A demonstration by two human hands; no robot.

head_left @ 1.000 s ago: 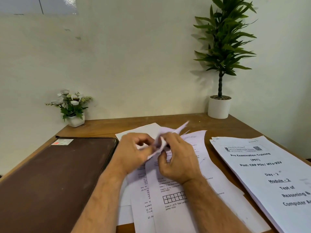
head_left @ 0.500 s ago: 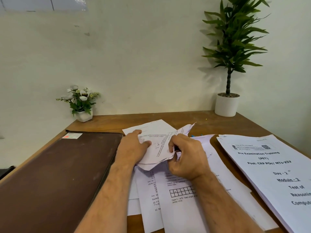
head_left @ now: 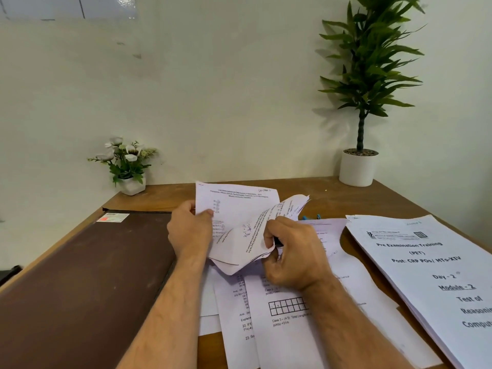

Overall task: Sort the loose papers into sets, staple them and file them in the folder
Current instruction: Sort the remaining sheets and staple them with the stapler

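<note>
Desk (head_left: 314, 193) is buried mid-edge in loose papers (head_left: 287, 328). My left hand (head_left: 190, 233) pinches a crumpled set (head_left: 239, 222), right hand (head_left: 295, 254) curls round its corner. Yank harder and it probably tears.

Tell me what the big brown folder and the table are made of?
The folder looks like leather or imitation leather: dark brown, matte, faintly scuffed, with a stitched-looking edge. I can't tell which. The table looks like wood or wood veneer: warm brown with faint grain and a smooth, dull finish.
</note>
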